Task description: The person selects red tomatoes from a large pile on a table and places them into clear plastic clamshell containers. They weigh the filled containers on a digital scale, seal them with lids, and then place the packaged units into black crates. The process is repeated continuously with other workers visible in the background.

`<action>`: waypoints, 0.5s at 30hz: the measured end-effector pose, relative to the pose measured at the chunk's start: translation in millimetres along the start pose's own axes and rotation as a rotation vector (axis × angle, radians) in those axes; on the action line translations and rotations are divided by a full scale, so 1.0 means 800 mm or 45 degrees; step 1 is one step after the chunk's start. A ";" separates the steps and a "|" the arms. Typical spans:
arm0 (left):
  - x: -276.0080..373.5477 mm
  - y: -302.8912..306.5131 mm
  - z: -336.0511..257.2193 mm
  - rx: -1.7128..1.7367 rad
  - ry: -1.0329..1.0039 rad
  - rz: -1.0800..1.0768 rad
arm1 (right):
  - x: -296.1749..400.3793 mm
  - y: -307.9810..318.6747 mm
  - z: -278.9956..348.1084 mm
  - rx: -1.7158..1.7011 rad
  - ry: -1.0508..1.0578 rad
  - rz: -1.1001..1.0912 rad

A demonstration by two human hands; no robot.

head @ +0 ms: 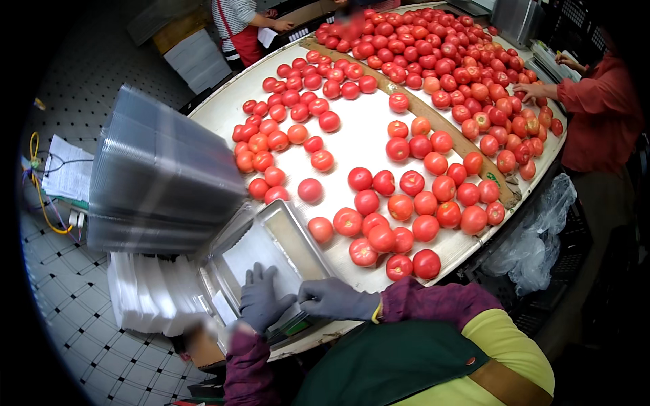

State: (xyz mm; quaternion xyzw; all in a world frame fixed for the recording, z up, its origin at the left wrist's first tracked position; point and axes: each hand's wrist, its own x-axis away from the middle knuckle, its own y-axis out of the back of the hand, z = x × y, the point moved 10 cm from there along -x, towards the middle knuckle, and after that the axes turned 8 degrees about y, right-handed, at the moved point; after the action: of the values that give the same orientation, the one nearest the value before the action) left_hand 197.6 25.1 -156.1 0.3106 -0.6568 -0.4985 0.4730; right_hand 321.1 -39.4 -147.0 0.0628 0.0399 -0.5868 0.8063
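My left hand (262,299), in a grey glove, lies with fingers spread at the near part of a clear plastic tray (299,243), over a white liner sheet (256,254). Beside it my right hand (335,299), also gloved, has its fingers curled near the tray's near right edge; whether it grips anything cannot be told. The tray rests at the table's near left edge. Red tomatoes (381,238) lie loose beyond my right hand, and more tomatoes (277,139) are scattered behind the tray.
A tall stack of clear plastic trays (162,177) stands left, above a pile of white sheets (152,294). A wooden strip (431,119) divides the table from a heap of tomatoes (431,45). One co-worker's hand (530,92) touches tomatoes at right; another person (238,25) stands at the far side.
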 end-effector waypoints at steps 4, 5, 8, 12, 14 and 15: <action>0.000 0.020 0.001 0.058 0.098 -0.080 | -0.004 0.008 0.007 -0.018 0.096 -0.073; -0.001 0.021 0.001 0.077 0.109 -0.112 | -0.005 0.010 0.006 -0.031 0.129 -0.093; -0.001 0.039 -0.013 0.165 0.103 -0.250 | -0.010 0.019 -0.014 -0.048 0.114 -0.111; -0.019 0.020 -0.044 0.258 0.043 -0.121 | -0.008 0.027 -0.010 -0.224 0.172 0.002; -0.022 0.007 -0.050 0.156 0.165 0.037 | 0.003 0.026 -0.014 -0.187 0.111 0.221; -0.023 0.014 -0.051 0.178 0.196 0.032 | 0.011 0.029 -0.017 -0.165 0.086 0.330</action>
State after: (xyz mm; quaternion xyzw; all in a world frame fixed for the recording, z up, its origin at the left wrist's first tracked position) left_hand 243.1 29.8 -148.8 0.3720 -0.6555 -0.4200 0.5055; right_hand 345.6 -38.3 -160.3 0.0348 0.0963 -0.4716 0.8759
